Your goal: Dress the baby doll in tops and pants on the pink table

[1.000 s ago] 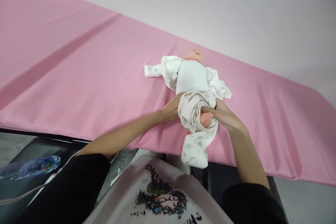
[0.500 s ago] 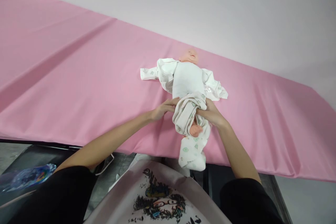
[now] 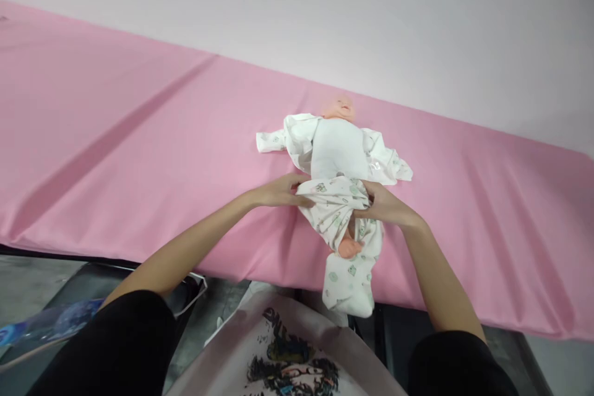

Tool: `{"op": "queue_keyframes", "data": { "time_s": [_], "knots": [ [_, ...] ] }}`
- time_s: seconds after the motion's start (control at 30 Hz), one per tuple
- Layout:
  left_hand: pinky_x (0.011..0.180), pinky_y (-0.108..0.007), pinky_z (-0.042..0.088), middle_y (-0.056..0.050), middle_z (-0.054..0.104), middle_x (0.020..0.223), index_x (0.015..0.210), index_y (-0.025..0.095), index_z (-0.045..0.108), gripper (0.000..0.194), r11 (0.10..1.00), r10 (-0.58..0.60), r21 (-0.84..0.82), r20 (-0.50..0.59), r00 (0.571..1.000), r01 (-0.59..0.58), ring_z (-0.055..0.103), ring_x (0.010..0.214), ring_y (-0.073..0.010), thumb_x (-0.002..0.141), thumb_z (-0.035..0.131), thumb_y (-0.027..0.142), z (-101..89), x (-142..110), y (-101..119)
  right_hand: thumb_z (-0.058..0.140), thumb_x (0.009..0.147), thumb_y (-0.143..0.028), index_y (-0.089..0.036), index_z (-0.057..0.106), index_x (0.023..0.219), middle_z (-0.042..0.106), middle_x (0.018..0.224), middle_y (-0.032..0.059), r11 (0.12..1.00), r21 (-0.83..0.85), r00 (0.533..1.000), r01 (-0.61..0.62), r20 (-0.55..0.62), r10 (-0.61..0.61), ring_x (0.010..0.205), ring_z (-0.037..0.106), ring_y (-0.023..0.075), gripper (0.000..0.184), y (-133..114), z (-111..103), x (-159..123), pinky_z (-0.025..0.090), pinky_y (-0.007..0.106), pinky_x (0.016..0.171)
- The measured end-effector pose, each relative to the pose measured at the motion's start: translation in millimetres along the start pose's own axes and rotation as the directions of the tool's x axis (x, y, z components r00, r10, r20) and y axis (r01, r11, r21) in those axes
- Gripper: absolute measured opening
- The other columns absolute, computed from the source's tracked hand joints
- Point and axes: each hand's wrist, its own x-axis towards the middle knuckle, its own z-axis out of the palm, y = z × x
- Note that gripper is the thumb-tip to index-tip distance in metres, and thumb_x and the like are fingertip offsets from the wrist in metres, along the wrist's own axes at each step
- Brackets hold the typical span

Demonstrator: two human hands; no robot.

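A baby doll [image 3: 341, 147] lies on its back with its head toward the wall, its torso white. A white printed top [image 3: 299, 136] is spread open beneath it, with both sleeves out to the sides. White baby trousers [image 3: 331, 201] with green prints are bunched around the doll's lower body. My left hand [image 3: 285, 190] pinches the trousers' left edge between thumb and fingers. On the other side my right hand [image 3: 383, 203] grips the waist edge, some fingers hidden in the cloth. One bare foot [image 3: 349, 247] shows below the bunched cloth, and a trouser leg [image 3: 350, 284] hangs toward the table's front edge.
The doll rests on a table with a pink cover [image 3: 185, 154], creased in places, against a pale wall [image 3: 371, 18]. At the lower left, a clear plastic bottle [image 3: 60, 323] lies on a dark chair [image 3: 88, 284]. A white cable [image 3: 195, 297] hangs nearby.
Both hands have spread the trousers' waist wider and flatter across the doll's lower body. My left hand has closed on the cloth edge. The view has shifted slightly.
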Motion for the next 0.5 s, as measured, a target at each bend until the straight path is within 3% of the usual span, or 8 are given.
{"op": "queue_keyframes", "data": {
  "time_s": [0.07, 0.17, 0.3, 0.37, 0.43, 0.5],
  "knots": [
    [0.081, -0.032, 0.052, -0.006, 0.07, 0.102, 0.1, 0.015, 0.068, 0.033, 0.999, 0.046, -0.002, -0.023, 0.999, -0.046, 0.064, 0.098, -0.024, 0.072, 0.073, 0.031, -11.3, 13.0, 5.8, 0.076, 0.065, -0.028, -0.018, 0.059, 0.117, 0.067, 0.101, 0.0047, 1.0, 0.026, 1.0, -0.015, 0.008, 0.015, 0.096, 0.063, 0.0243, 0.056, -2.2, -3.8, -0.4, 0.052, 0.037, 0.082],
    [0.082, -0.034, 0.051, -0.006, 0.07, 0.094, 0.091, 0.014, 0.068, 0.026, 0.983, 0.041, -0.175, -0.03, 0.999, -0.046, 0.065, 0.092, -0.0231, 0.069, 0.073, 0.028, -20.2, 33.5, 15.6, 0.078, 0.065, -0.032, -0.018, 0.057, 0.119, 0.067, 0.105, 0.0064, 0.995, 0.092, 1.0, -0.022, -0.011, 0.023, 0.096, 0.063, 0.0257, 0.06, -2.8, -8.5, 4.0, 0.053, 0.04, 0.084],
    [0.078, -0.037, 0.051, -0.011, 0.07, 0.095, 0.094, 0.014, 0.066, 0.034, 0.832, -0.002, -0.554, -0.05, 0.999, -0.027, 0.066, 0.084, -0.0246, 0.063, 0.066, 0.027, -17.6, 59.0, 20.7, 0.077, 0.068, -0.038, -0.018, 0.055, 0.121, 0.064, 0.115, 0.0091, 0.988, 0.153, 1.0, 0.029, 0.002, -0.03, 0.107, 0.06, 0.0291, 0.061, 0.1, -9.6, 18.1, 0.051, 0.043, 0.091],
    [0.071, -0.034, 0.05, -0.011, 0.069, 0.09, 0.092, 0.014, 0.064, 0.035, 0.746, -0.031, -0.665, -0.056, 0.998, -0.014, 0.063, 0.075, -0.0212, 0.06, 0.065, 0.027, -14.6, 68.6, 20.6, 0.078, 0.067, -0.04, -0.018, 0.054, 0.122, 0.064, 0.115, 0.0097, 0.989, 0.143, 0.999, 0.03, 0.025, -0.034, 0.108, 0.06, 0.0307, 0.064, 0.1, -8.1, 24.7, 0.05, 0.046, 0.093],
    [0.064, -0.029, 0.046, -0.007, 0.066, 0.081, 0.09, 0.015, 0.06, 0.036, 0.697, -0.067, -0.717, -0.052, 0.996, 0.009, 0.06, 0.066, -0.0165, 0.057, 0.068, 0.025, -13.6, 74.7, 20.0, 0.079, 0.065, -0.04, -0.017, 0.054, 0.122, 0.064, 0.115, 0.0107, 0.993, 0.115, 0.999, -0.015, 0.042, 0.01, 0.108, 0.06, 0.0322, 0.067, -2.0, -6.1, 28.3, 0.05, 0.047, 0.093],
    [0.064, -0.027, 0.045, -0.004, 0.065, 0.08, 0.094, 0.017, 0.057, 0.044, 0.725, -0.081, -0.687, -0.013, 0.997, 0.05, 0.06, 0.067, -0.0154, 0.054, 0.075, 0.023, -15.9, 76.8, 19.2, 0.079, 0.064, -0.039, -0.017, 0.053, 0.123, 0.064, 0.117, 0.0115, 0.992, 0.102, 0.996, -0.069, 0.057, 0.064, 0.109, 0.059, 0.0327, 0.068, -4.7, -4.0, 28.6, 0.049, 0.046, 0.094]
  ]
}}
